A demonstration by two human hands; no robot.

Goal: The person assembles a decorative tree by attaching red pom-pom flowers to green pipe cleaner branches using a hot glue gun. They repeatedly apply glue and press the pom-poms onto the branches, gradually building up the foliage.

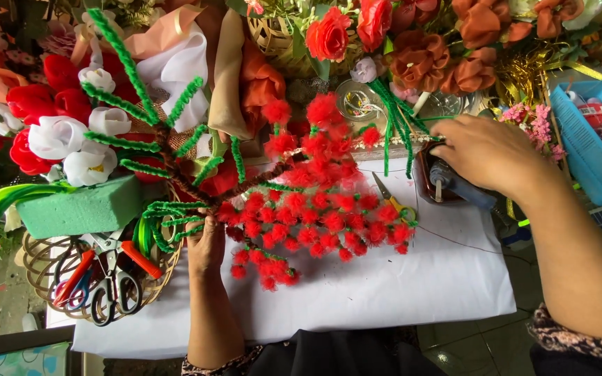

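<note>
A craft tree of brown pipe-cleaner trunk (175, 174), green fuzzy branches (123, 63) and many red fuzzy blossoms (315, 202) lies over a white sheet (398, 285). My left hand (207, 244) grips the trunk's lower part, just left of the red blossoms. My right hand (485, 153) reaches to the right and rests on a blue-grey glue gun (458, 186) beside a dark brown jar (426, 170). Whether those fingers close around the gun is hidden. Yellow-handled scissors (393, 202) lie between blossoms and jar.
A green foam block (81, 207) sits at the left, above a wicker basket (36, 261) holding scissors and pliers. Fabric flowers in red, white and orange (419, 56) crowd the back. A blue plastic basket (590, 146) stands at the right edge.
</note>
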